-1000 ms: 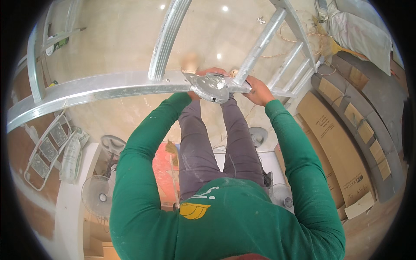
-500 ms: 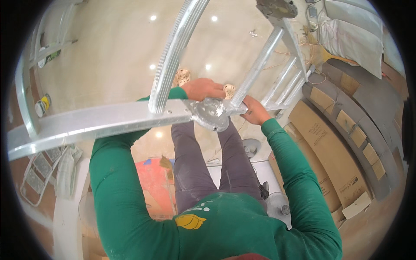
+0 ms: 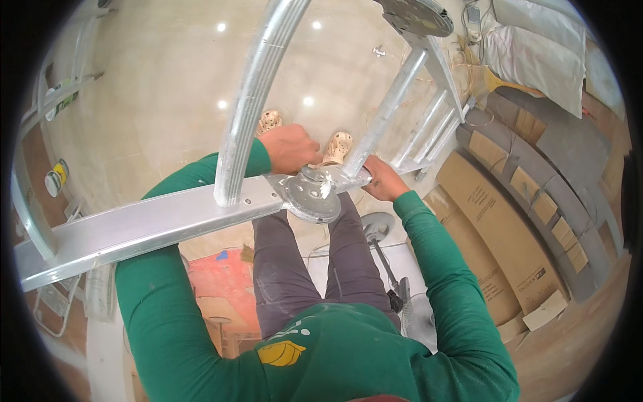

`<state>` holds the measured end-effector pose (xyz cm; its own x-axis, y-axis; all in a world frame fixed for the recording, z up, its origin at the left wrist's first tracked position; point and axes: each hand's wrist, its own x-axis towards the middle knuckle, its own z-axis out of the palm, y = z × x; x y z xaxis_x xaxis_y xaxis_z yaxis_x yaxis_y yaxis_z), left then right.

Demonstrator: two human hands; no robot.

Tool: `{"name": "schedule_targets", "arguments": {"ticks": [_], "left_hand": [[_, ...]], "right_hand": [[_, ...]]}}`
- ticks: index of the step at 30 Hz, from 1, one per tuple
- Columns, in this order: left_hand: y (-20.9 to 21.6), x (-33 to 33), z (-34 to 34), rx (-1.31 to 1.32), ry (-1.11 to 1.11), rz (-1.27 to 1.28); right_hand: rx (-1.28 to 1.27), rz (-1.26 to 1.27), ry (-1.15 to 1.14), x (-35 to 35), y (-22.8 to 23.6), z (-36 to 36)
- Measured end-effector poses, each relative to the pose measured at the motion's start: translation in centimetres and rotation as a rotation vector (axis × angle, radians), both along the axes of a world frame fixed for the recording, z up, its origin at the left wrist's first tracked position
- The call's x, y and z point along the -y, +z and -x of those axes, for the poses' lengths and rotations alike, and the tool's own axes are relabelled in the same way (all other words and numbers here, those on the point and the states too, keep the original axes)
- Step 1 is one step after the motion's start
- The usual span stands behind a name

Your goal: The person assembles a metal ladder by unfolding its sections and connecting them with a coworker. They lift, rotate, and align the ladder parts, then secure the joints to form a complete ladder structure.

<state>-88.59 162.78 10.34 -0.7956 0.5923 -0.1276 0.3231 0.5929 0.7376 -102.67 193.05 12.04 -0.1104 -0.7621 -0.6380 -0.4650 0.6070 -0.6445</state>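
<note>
An aluminium folding ladder (image 3: 161, 216) lies across in front of me, its side rail passing over my left arm. A round grey hinge (image 3: 309, 197), smeared with white, joins two of its sections. My left hand (image 3: 289, 147) is closed at the far side of this hinge, its fingertips curled down; what they hold is hidden. Just right of the hinge, my right hand (image 3: 385, 179) grips the ladder's rail, thumb on the near side. A second round hinge (image 3: 418, 17) shows at the top, where rungs of the other section run off to the right.
Flat brown cardboard boxes (image 3: 499, 228) and grey padded panels (image 3: 536, 177) lie at the right. White-wrapped bundles (image 3: 536, 60) are at the upper right. A tub (image 3: 57, 177) stands at the left. Below the ladder are a red sheet (image 3: 228, 285) and a fan-like appliance (image 3: 418, 318).
The ladder's left end has tilted down toward me, and the hinge sits lower and further left in view. My left hand has curled more tightly; my right hand keeps its grip.
</note>
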Motion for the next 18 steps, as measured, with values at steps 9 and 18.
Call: {"name": "schedule_targets", "arguments": {"ticks": [9, 18], "left_hand": [[5.2, -1.1, -7.3, 0.729, 0.488, 0.197], [26.3, 0.3, -1.1, 0.426, 0.811, -0.453]], "right_hand": [[-0.039, -0.002, -0.043, -0.1, 0.9, -0.8], [0.26, 0.043, -0.601, -0.3, 7.9, 1.7]]}}
